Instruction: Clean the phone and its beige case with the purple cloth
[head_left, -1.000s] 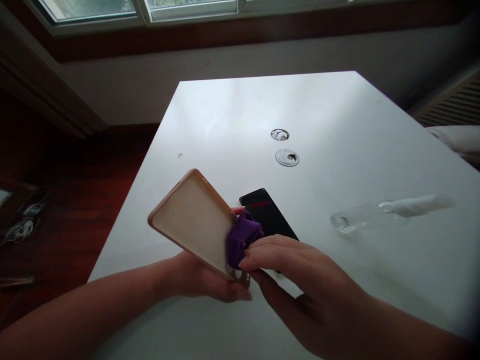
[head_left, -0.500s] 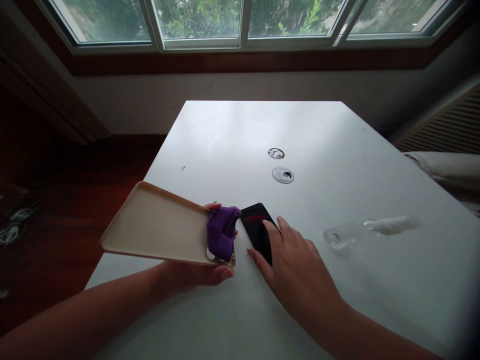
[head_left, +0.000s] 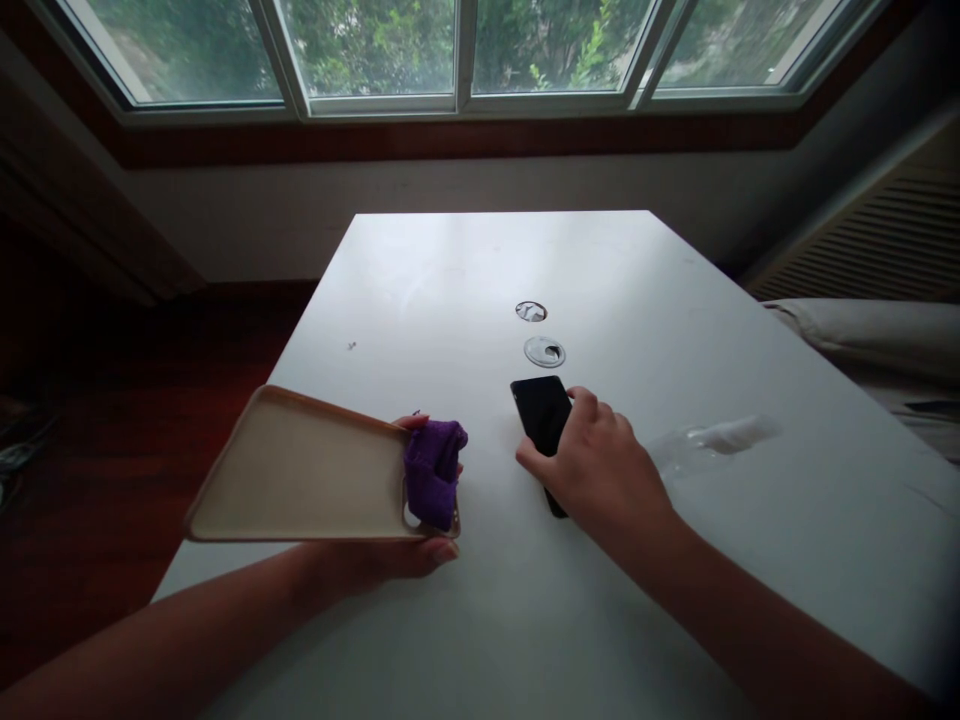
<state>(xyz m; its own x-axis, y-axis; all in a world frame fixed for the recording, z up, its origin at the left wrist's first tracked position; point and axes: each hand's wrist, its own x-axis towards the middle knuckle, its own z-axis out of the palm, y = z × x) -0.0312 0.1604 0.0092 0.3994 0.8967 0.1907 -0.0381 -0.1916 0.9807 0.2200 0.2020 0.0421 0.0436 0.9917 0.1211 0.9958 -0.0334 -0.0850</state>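
My left hand [head_left: 375, 560] is closed round the right end of a beige phone case [head_left: 300, 465], with its hollow side facing me. A bunched purple cloth [head_left: 433, 470] lies at that end of the case, over part of the camera cutout, and fingertips show behind it. My right hand [head_left: 600, 460] grips a black smartphone [head_left: 541, 410] by its edges, thumb on the left and fingers on the right. The phone is low over the table or resting on it; I cannot tell which. My palm and fingers hide part of its right side.
On the white table [head_left: 420, 300], a clear bottle [head_left: 679, 450] with a whitish part lies beyond my right hand, partly hidden. A round cable hole [head_left: 531, 312] and its loose cover [head_left: 544, 352] are farther back. A window [head_left: 457, 60] spans the far wall.
My right hand has moved the phone away from the case, to the right and slightly farther back, and turned it more upright in view. My left hand still holds the case and cloth.
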